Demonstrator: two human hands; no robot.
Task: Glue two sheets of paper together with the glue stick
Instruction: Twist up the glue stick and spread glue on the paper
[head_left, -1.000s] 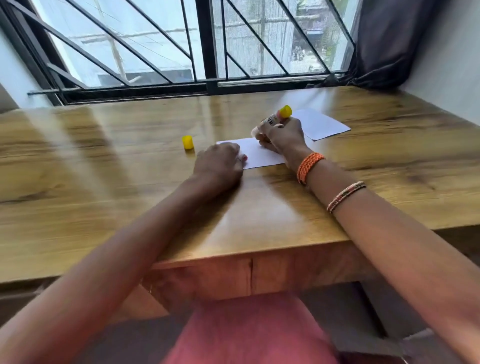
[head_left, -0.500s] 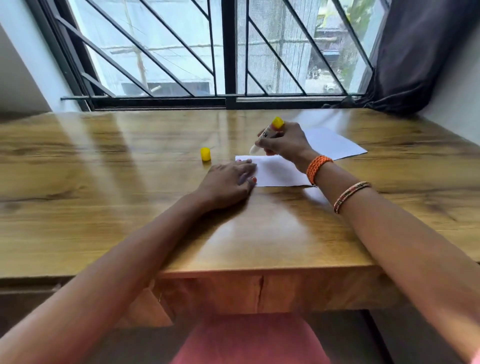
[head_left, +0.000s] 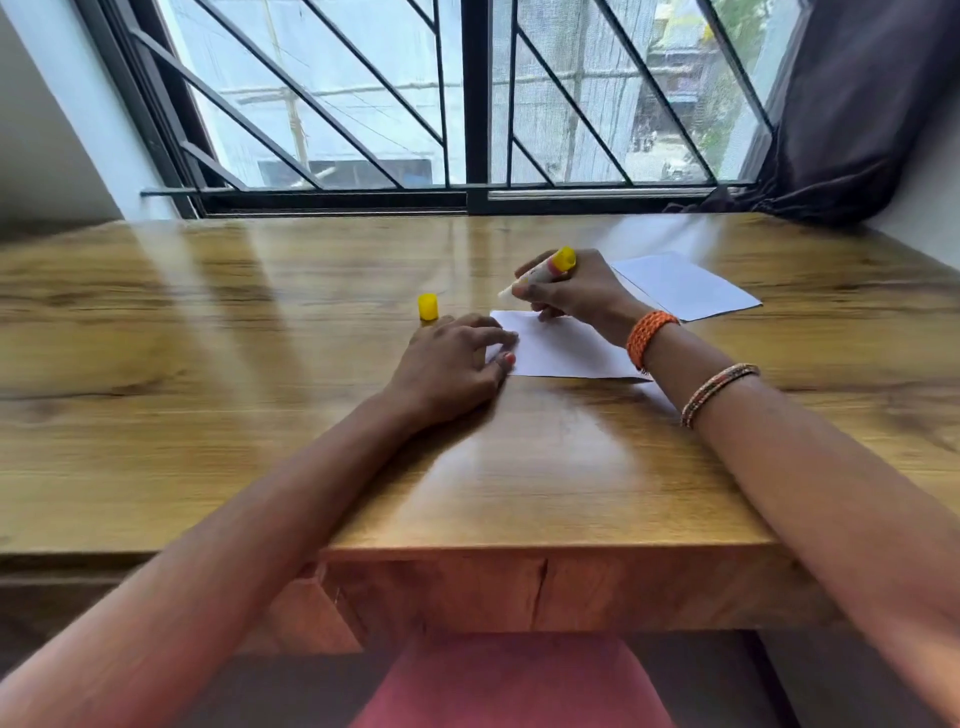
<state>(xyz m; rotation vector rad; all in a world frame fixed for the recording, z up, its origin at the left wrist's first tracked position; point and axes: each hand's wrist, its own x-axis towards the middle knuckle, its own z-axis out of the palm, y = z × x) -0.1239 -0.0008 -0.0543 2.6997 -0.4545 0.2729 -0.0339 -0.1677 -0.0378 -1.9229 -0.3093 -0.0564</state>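
On the near sheet (head_left: 566, 353), we spread glue.
Right hand (head_left: 576, 291) grips the glue stick (head_left: 540, 273); left hand (head_left: 452, 364), fingers relaxed, pins the nine-o'clock edge. We should cover corners evenly.

Both forearms reach forward over the bench (head_left: 260, 415) toward the window. The left hand (head_left: 449, 369) lies palm down, fingers loosely bent, fingertips pressing the near-left corner of the paper sheet (head_left: 566, 353). The right hand (head_left: 576, 291), beyond that sheet, curls its fingers and thumb around a glue stick (head_left: 540, 273), tilted with its tip pointing down-left toward the sheet's far edge. The right wrist carries an orange band (head_left: 649, 338); a beaded bracelet (head_left: 719, 392) sits farther up the forearm.
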